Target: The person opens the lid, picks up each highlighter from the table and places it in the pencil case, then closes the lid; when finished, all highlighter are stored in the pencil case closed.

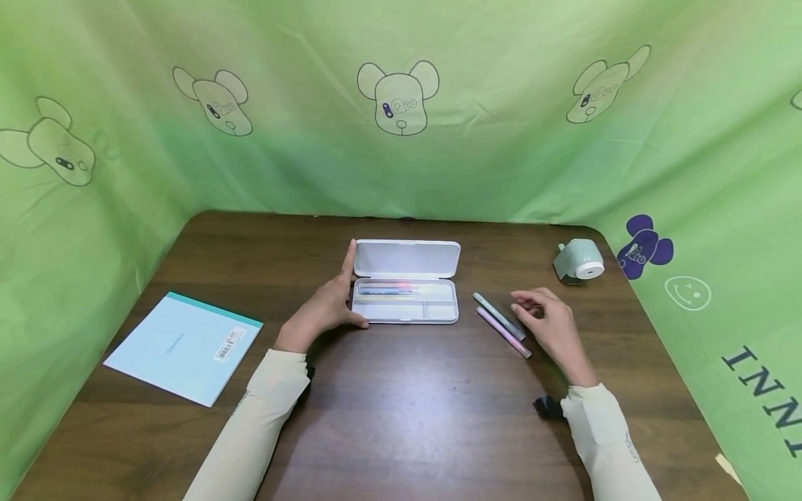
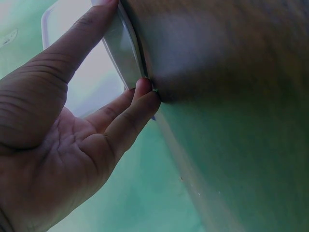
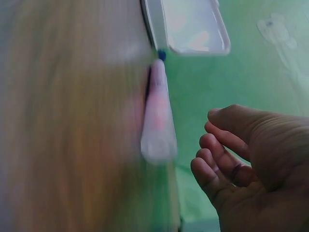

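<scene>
A white pencil case lies on the table with its lid raised at the back. Several slim pens sit in its rear compartment. My left hand holds the case by its left end, thumb at the front corner and a finger up along the lid; the left wrist view shows other fingertips against its side. To the right of the case, a grey-green pen and a pink pen lie side by side. Just right of them my right hand hovers, fingers loosely bent, holding nothing.
A light blue notebook with a barcode label lies on the left. At the back right corner stands a green and white pencil sharpener. Green cloth with bear drawings hangs round the brown table.
</scene>
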Demonstrator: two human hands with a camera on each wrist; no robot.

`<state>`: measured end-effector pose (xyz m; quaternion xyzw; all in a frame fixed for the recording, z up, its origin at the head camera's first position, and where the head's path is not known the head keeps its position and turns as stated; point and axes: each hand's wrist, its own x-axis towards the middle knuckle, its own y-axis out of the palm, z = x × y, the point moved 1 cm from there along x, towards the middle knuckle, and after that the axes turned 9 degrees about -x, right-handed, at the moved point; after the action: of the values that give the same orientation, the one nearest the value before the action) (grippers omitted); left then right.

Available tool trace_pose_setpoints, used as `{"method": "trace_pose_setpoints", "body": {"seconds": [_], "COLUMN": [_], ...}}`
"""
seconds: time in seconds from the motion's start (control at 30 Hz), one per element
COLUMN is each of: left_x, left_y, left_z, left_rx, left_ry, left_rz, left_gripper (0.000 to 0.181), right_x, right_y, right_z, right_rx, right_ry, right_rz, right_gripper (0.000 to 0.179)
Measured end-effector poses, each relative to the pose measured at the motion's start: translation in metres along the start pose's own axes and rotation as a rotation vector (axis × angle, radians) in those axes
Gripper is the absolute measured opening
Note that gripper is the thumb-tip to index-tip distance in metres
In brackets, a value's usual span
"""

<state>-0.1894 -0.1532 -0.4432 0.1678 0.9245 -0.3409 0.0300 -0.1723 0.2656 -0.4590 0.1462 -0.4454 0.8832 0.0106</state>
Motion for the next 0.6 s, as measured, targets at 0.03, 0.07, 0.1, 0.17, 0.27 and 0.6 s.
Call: {"method": "trace_pose_setpoints", "body": {"seconds": [0.03,0.07,0.1,0.17,0.27,0.6], "left_x": [0.001,0.001,0.002,0.007,0.016,0.016], "left_y": [0.0,0.0,0.001,0.003,0.007,0.006], "left_z": [0.001,0.002,0.004,0.012,0.028,0.026], "left_rx": [0.0,0.0,-0.003,0.001,0.005,-0.01], "left_ry": [0.001,0.0,0.001,0.01,0.022,0.029], "left_rz": [0.001,0.004,0.006,0.001,-0.017,-0.01], "left_gripper": [0.155,0.156,0.157,0.161,0.167,0.167], "right_x": [-0.003,-0.007,-0.01,-0.016,-0.023,-0.029], "right_y": [-0.004,-0.007,-0.01,-0.014,-0.019,-0.016], "right_z": [-0.003,-0.005,-0.007,-0.01,-0.014,-0.015], "right_rx": [-0.003,-0.011,-0.018,-0.028,-0.029,-0.015], "right_ry": [0.005,0.009,0.012,0.02,0.028,0.045], "right_rz": [-0.008,-0.013,-0.015,-0.003,0.044,0.167], "right_gripper": [0.02,0.02,0.02,0.019,0.019,0.017]}}
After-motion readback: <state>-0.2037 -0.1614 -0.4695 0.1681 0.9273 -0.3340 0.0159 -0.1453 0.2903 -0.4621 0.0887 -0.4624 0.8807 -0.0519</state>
